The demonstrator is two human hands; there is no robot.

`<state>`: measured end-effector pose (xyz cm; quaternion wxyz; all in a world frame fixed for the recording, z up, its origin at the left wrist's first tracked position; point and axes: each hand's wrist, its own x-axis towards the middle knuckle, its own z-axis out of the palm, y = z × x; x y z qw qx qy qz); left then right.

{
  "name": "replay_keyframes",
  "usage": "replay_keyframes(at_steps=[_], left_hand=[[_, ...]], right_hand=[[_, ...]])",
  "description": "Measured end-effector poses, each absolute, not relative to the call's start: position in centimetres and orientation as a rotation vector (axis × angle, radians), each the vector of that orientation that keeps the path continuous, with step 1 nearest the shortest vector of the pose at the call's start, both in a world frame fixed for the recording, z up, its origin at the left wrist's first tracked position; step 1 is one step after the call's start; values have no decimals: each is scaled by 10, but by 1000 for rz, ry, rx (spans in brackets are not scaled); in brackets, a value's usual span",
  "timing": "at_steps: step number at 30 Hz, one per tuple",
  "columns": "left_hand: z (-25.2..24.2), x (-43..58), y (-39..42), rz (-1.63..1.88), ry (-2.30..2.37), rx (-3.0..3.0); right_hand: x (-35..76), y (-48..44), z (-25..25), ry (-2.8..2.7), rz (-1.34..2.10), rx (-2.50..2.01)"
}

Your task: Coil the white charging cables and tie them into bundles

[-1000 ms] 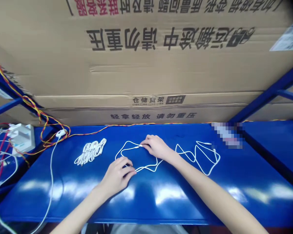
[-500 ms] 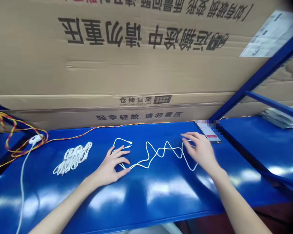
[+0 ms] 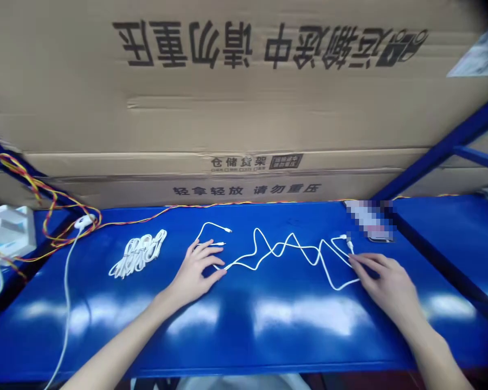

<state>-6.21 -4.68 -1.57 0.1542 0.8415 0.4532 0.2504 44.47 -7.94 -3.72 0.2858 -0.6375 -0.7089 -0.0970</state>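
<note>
A long white cable (image 3: 287, 252) lies in loose waves across the blue shelf. Near its left end it splits into two thin branches with small plugs (image 3: 213, 233). My left hand (image 3: 195, 268) rests palm down just beside the split, fingers apart, with the cable passing under or against its fingertips. My right hand (image 3: 384, 279) lies at the right of the cable, fingertips close to the cable's plug end (image 3: 350, 246). It seems to touch the cable without gripping it.
A bundled white cable (image 3: 138, 253) lies left of my left hand. A mosaic-blurred phone (image 3: 370, 222) sits at the back right. Red-yellow twisted wire (image 3: 61, 227) and a white cord run at the left, by a white box (image 3: 10, 232). Large cardboard cartons stand behind.
My right hand has moved rightward from the cable's middle to its far end, and the cable now stretches out in wider waves. My left hand stays near the split. The view has shifted slightly.
</note>
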Motion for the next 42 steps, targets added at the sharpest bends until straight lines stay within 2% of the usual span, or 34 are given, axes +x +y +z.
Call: replay_keyframes(at_steps=[7, 11, 14, 19, 24, 31, 34, 38, 42], left_hand=[[1, -82, -44, 778, 1241, 2426], [24, -136, -28, 921, 1701, 2439], [36, -182, -19, 741, 2200, 2329], [30, -205, -18, 338, 2253, 2284], [18, -186, -17, 394, 2204, 2321], [40, -140, -14, 617, 1997, 2139], [52, -95, -20, 927, 1583, 2181], [44, -36, -35, 1087, 1073, 2347], [23, -15, -50, 1216, 891, 2283]], right_hand=[[444, -68, -37, -1962, -355, -1701], [434, -70, -25, -1864, -521, -1750], [420, -68, -10, -1788, -579, -1701], [372, -55, 16, -1774, -370, -1525], [319, -35, 39, -1865, -178, -1334], [253, -25, 59, -1962, 243, -1171], [224, -33, 53, -1951, 629, -1162], [199, -49, 35, -1792, 1211, -1153], [198, -61, 21, -1589, 1532, -1133]])
